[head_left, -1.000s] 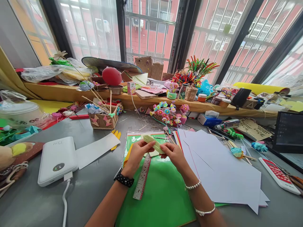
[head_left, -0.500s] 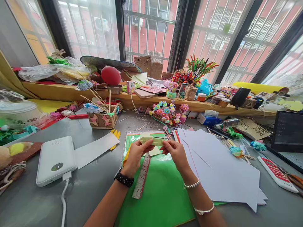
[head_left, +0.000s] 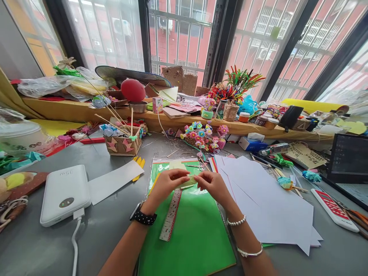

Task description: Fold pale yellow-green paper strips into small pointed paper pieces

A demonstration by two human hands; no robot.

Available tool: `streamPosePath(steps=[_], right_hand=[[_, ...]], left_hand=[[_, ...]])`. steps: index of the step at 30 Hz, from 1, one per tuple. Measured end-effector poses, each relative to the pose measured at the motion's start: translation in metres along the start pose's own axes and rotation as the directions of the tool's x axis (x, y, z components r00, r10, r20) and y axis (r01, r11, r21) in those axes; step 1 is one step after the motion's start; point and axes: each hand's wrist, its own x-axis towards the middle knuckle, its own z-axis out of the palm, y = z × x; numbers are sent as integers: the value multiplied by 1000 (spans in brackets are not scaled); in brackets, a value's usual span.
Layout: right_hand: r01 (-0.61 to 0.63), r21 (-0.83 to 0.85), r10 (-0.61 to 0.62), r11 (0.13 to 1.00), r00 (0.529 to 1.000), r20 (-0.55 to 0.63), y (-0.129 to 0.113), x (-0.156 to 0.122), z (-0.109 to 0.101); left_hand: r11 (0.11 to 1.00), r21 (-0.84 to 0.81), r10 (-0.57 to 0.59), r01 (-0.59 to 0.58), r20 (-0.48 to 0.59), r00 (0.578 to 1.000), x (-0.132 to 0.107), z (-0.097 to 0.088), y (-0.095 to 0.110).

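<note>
My left hand [head_left: 164,186] and my right hand [head_left: 213,184] meet above a green sheet [head_left: 198,234] in a clear sleeve. Between their fingertips is a small pale yellow-green paper piece [head_left: 192,179], pinched from both sides and mostly hidden by the fingers. More pale green paper [head_left: 177,165] lies just behind the hands. A patterned ruler [head_left: 171,216] rests at a slant on the green sheet, below my left hand. Beyond my right hand lies a pair of scissors [head_left: 199,166].
White paper sheets [head_left: 267,207] spread to the right, with a red-and-white calculator [head_left: 335,210] past them. On the left are a white power bank [head_left: 65,195] with its cable and a white strip [head_left: 115,182]. A cardboard box [head_left: 123,146] and craft flowers [head_left: 201,136] stand behind.
My fingertips have come closer together, and the paper between them shows much less than before. Both wrists have spread slightly outward. The view has shifted a little.
</note>
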Motion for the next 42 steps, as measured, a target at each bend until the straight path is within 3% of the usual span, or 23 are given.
streamPosePath(steps=[2, 6, 9, 21, 30, 42], right_hand=[[3, 103, -2, 995, 1000, -15, -2, 0, 0], [5, 303, 15, 953, 998, -65, -4, 2, 0], [-8, 377, 46, 926, 995, -91, -4, 2, 1], [-35, 448, 81, 893, 993, -83, -4, 1, 5], [-79, 397, 107, 914, 993, -49, -5, -1, 4], [-108, 346, 119, 932, 993, -12, -10, -1, 2]], left_hand=[[999, -20, -26, 26, 21, 999, -1, 6, 0], [960, -255, -122, 111, -24, 992, -2, 14, -1], [933, -333, -157, 137, -34, 987, -3, 15, 0], [967, -235, -100, 97, -1, 995, -6, 17, 3], [975, -205, -101, 87, -61, 993, -7, 15, 5], [990, -125, -71, 65, -44, 997, -5, 11, 5]])
